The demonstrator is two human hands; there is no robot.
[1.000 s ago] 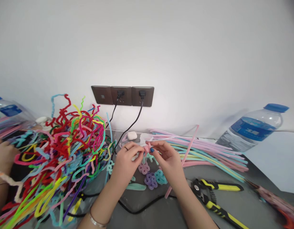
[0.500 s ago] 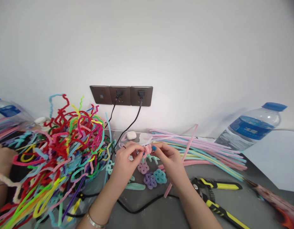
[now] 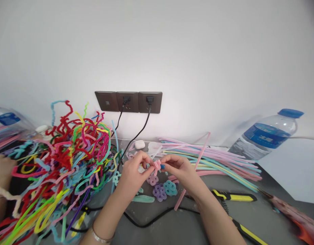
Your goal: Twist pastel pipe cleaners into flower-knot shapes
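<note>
Between my two hands is a small pink pipe cleaner (image 3: 157, 165) bent into tight loops. My left hand (image 3: 136, 170) pinches it from the left with thumb and forefinger. From the other side my right hand (image 3: 179, 168) grips it between thumb and fingertips. Just below lie finished-looking pipe-cleaner flowers: a pink-mauve flower (image 3: 152, 179), a purple flower (image 3: 159, 192) and a teal flower (image 3: 170, 188). A long straight pink pipe cleaner (image 3: 202, 154) slants up beside my right hand. The fingers partly hide the loops.
A tangled heap of colourful pipe cleaners (image 3: 77, 160) fills the left. Straight pastel pipe cleaners (image 3: 218, 154) lie at the right, near yellow-black pliers (image 3: 238, 197), a glue gun (image 3: 292, 214) and a water bottle (image 3: 271, 132). A black cable (image 3: 146, 225) crosses the table. Another person's hand (image 3: 2, 172) rests far left.
Both hands have dipped slightly, and the pink loops have turned between the fingertips. My right forearm has shifted right, now covering part of the pliers.
</note>
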